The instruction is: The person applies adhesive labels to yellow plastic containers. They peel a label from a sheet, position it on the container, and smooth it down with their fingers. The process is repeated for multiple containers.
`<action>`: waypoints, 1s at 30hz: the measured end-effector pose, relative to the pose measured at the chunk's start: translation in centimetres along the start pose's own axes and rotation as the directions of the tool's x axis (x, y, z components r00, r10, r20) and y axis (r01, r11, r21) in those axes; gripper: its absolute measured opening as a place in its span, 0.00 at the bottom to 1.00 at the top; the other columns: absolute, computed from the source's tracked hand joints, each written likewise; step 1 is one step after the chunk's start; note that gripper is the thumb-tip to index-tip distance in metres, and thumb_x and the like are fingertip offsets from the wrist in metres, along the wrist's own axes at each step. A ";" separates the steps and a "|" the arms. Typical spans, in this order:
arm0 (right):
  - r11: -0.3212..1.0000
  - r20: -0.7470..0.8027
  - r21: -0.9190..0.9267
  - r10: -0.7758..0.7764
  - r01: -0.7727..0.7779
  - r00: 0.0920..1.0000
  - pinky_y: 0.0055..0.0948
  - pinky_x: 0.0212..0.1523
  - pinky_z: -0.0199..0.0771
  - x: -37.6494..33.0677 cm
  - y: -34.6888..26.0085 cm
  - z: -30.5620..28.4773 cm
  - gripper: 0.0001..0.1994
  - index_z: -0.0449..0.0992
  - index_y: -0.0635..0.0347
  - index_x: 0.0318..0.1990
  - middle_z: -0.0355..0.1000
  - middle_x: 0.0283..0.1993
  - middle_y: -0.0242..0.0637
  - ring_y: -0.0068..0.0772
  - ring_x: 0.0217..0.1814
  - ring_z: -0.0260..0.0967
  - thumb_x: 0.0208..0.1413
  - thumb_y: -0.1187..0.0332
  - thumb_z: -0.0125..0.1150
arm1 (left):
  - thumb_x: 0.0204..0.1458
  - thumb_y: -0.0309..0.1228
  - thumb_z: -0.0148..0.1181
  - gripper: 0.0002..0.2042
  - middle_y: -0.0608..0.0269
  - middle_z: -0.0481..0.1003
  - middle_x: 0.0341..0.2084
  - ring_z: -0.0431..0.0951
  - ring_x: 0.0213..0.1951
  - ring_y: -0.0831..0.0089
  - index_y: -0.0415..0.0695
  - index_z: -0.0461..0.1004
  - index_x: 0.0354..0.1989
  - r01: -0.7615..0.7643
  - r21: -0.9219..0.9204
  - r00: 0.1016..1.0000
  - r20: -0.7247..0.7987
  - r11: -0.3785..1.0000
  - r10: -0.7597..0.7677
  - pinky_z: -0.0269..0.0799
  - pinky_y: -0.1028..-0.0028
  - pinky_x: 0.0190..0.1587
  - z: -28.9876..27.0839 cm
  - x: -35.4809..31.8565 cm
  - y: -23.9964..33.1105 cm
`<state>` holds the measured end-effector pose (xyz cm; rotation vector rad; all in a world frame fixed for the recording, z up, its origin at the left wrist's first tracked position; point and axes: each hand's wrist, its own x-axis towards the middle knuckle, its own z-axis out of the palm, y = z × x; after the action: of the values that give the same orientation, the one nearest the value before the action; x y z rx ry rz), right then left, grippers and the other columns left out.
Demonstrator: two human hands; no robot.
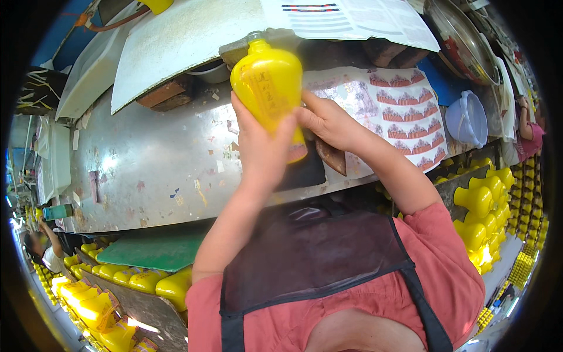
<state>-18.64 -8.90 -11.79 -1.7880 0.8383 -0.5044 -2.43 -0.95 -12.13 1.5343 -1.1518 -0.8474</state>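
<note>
A glossy yellow vase-shaped bottle, broad at the shoulder with a narrow neck, is held tilted over the metal table. Printed decoration shows on its side, and a coloured band circles its lower end. My left hand, slightly blurred, grips it from the left, thumb across the front. On the other side my right hand is closed against the bottle with thumb and bent fingers; some fingertips are hidden. Below the right hand lie a brown wedge-shaped piece and a dark pad.
A white sheet with rows of reddish decals lies on the right, beside a pale lilac bucket. White boards rest on bricks at the back. Several yellow bottles line both near sides. Other people work at far left and right.
</note>
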 end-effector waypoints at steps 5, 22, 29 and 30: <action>0.997 0.022 -0.076 0.033 -0.031 0.999 0.49 0.58 0.71 -0.2 -0.5 -0.2 0.27 0.62 0.64 0.66 0.75 0.55 0.62 0.64 0.58 0.73 0.66 0.56 0.52 | 0.56 0.27 0.61 0.44 0.48 0.65 0.61 0.71 0.61 0.61 0.42 0.37 0.76 0.045 -0.090 0.998 0.038 0.995 -0.041 0.68 0.63 0.63 -0.1 -0.2 0.2; 0.978 0.073 -0.198 0.087 -0.071 0.994 0.49 0.57 0.72 -0.5 -0.8 -0.7 0.30 0.59 0.62 0.69 0.75 0.54 0.64 0.65 0.57 0.74 0.65 0.54 0.53 | 0.52 0.34 0.66 0.52 0.36 0.66 0.62 0.73 0.61 0.45 0.38 0.31 0.76 -0.029 -0.059 0.988 0.151 0.998 0.038 0.70 0.56 0.62 -1.4 0.4 -0.8; 0.998 -0.012 0.061 0.016 -0.015 1.000 0.46 0.60 0.70 -0.3 -0.5 -0.1 0.29 0.61 0.62 0.69 0.74 0.57 0.61 0.62 0.60 0.72 0.66 0.55 0.52 | 0.59 0.38 0.50 0.39 0.38 0.66 0.64 0.70 0.66 0.49 0.39 0.42 0.77 0.029 -0.119 0.998 0.059 0.992 -0.022 0.62 0.61 0.68 -2.6 0.2 -2.2; 0.998 -0.008 0.050 0.048 -0.047 0.999 0.46 0.61 0.70 -0.3 -0.5 0.0 0.28 0.61 0.63 0.69 0.74 0.58 0.60 0.61 0.61 0.72 0.67 0.55 0.51 | 0.60 0.38 0.48 0.38 0.39 0.67 0.64 0.70 0.66 0.50 0.39 0.44 0.77 -0.054 -0.133 0.995 0.080 0.990 0.065 0.62 0.61 0.68 -2.5 0.1 -2.5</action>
<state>-18.69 -8.58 -11.32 -1.7171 0.8653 -0.4984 0.54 -0.19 -13.86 1.3624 -1.1736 -0.9358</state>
